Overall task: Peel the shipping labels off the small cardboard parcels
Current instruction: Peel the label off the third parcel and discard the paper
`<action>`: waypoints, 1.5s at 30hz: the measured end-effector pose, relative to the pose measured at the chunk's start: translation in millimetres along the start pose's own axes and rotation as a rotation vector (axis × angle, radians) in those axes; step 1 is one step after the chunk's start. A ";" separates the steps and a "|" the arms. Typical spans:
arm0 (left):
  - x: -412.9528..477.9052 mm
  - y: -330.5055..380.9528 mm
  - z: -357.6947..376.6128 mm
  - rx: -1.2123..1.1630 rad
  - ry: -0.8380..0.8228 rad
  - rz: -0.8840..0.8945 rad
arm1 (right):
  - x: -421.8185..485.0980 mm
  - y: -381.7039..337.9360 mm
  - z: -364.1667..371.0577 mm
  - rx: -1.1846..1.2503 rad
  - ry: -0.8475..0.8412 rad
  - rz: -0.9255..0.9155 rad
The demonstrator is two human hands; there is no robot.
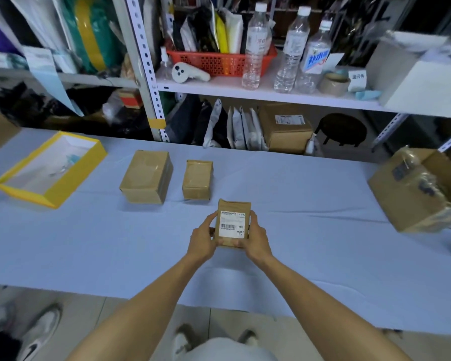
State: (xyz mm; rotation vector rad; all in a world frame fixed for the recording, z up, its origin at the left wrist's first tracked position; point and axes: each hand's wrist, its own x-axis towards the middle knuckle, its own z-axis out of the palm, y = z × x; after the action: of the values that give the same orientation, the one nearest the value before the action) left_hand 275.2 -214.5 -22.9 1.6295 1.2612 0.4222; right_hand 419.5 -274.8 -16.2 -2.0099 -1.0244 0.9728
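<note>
A small cardboard parcel [233,206] is held above the table between both hands, its top facing me. A white shipping label [232,224] with a barcode lies flat on that face. My left hand [203,238] grips the parcel's left side, thumb near the label's left edge. My right hand [257,237] grips the right side. Two more cardboard parcels rest on the table beyond: a larger one [147,177] to the left and a smaller one [197,179] beside it, with no label visible on their tops.
A yellow-rimmed open box [50,196] sits at the table's left. An open cardboard carton [422,194] stands at the right edge. Behind the table [310,230] are metal shelves with water bottles [255,45], a red basket [219,63] and more parcels.
</note>
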 end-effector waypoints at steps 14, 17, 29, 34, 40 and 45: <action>3.0 -8.9 -1.1 -0.101 0.015 0.014 | 0.8 -7.9 0.5 0.023 -0.035 -0.026; 4.4 -7.4 -0.9 -0.073 0.009 0.031 | 1.1 -8.2 -0.2 0.020 -0.040 -0.031; 10.2 -8.4 0.2 0.070 -0.009 0.074 | 7.7 -5.0 0.2 0.022 -0.048 -0.039; 11.0 -11.4 1.0 0.082 -0.008 0.066 | 6.8 -3.7 0.8 0.029 -0.040 -0.038; 13.1 -9.7 0.1 0.103 -0.018 0.072 | 7.4 -2.2 3.1 0.006 -0.029 -0.044; 11.3 -11.3 -0.6 0.103 -0.015 0.085 | 6.4 -2.2 2.3 -0.005 -0.036 -0.054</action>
State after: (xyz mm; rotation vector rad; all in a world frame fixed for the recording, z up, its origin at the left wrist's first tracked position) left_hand 273.3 -204.7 -35.5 1.7749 1.2226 0.4027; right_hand 419.5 -267.8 -17.6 -1.9645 -1.0957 0.9821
